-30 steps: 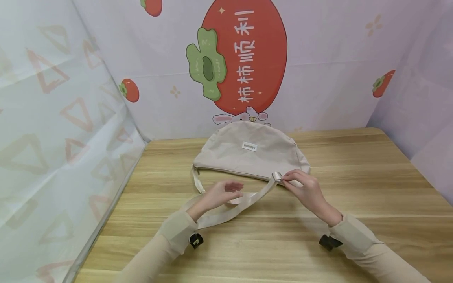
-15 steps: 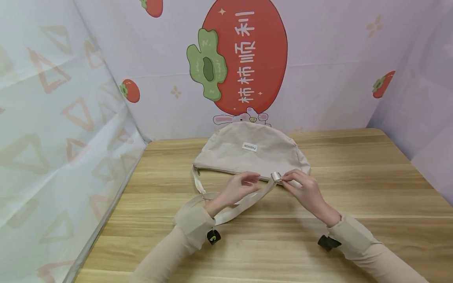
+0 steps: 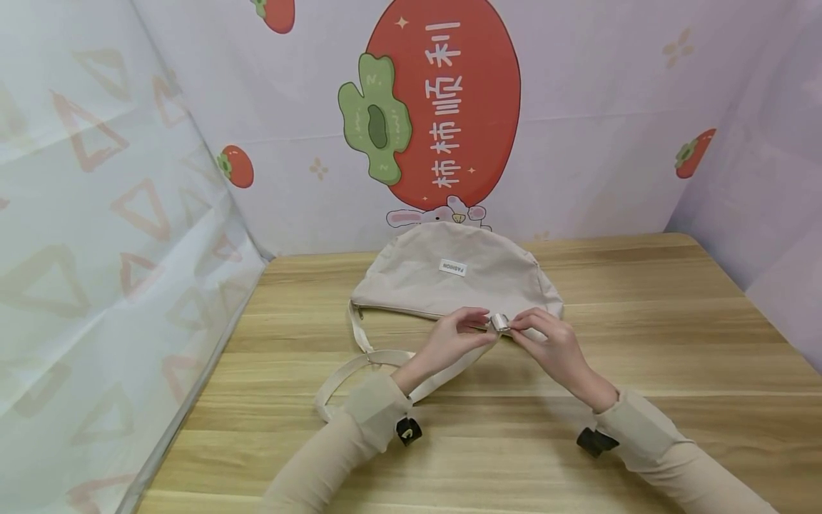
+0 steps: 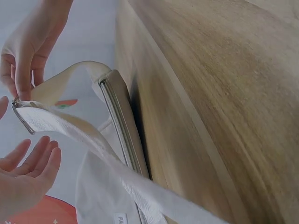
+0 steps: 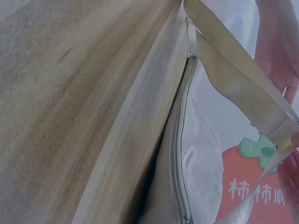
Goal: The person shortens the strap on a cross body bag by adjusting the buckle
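Observation:
A beige half-moon bag (image 3: pixel 407 277) with a small white label (image 3: pixel 452 268) lies on the table, its zipper edge facing me. Its strap (image 3: pixel 443 377) loops out in front and rises to a metal slider buckle (image 3: pixel 500 323). My right hand (image 3: pixel 557 350) pinches the strap right at the buckle, holding it raised. Close to the buckle's other side is my left hand (image 3: pixel 444 344), thumb and fingers spread apart. In the left wrist view a gap shows between the left fingers (image 4: pixel 39 161) and the buckle (image 4: pixel 23 116).
The wooden table (image 3: pixel 655 321) runs back to a printed cloth (image 3: pixel 591 157) with a large red persimmon. Another patterned cloth (image 3: pixel 154 243) hangs along the left side. Each wrist carries a small black device, the left one (image 3: pixel 409 431) and the right one (image 3: pixel 597 442).
My left hand has moved right and slightly up, from over the strap loop to beside the buckle. My right hand stays in place, still pinching the strap.

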A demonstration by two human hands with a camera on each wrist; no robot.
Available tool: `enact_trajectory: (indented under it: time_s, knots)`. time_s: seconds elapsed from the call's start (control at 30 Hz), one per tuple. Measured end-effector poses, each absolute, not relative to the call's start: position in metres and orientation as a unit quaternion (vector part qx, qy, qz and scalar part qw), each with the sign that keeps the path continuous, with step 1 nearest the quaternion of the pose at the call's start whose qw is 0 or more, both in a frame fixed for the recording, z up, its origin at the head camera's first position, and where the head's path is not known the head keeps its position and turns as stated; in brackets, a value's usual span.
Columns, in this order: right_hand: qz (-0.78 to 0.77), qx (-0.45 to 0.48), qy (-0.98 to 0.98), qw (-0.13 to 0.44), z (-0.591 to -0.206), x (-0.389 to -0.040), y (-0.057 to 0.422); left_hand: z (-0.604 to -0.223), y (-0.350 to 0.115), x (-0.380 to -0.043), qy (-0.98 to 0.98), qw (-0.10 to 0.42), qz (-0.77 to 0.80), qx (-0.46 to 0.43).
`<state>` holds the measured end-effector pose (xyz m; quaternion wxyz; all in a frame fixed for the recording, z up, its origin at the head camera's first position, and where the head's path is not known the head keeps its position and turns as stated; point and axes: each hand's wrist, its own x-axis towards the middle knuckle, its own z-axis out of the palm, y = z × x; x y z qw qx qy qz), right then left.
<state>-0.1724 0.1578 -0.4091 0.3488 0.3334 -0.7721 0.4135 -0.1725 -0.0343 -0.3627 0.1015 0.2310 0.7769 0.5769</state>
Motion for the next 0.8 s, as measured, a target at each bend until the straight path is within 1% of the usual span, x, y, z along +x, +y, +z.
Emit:
enact_trajectory:
  time_s: [0.57, 0.8]
  knots:
    - [0.419, 0.349, -0.764, 0.346, -0.41, -0.173, 0.155, -0.371, -0.022, -0.176, 0.776, 0.089, 0.586, 0.216]
    - [0.421, 0.353, -0.763, 0.341, -0.41, -0.172, 0.155, -0.374, -0.023, -0.177, 0.762, 0.07, 0.603, 0.227]
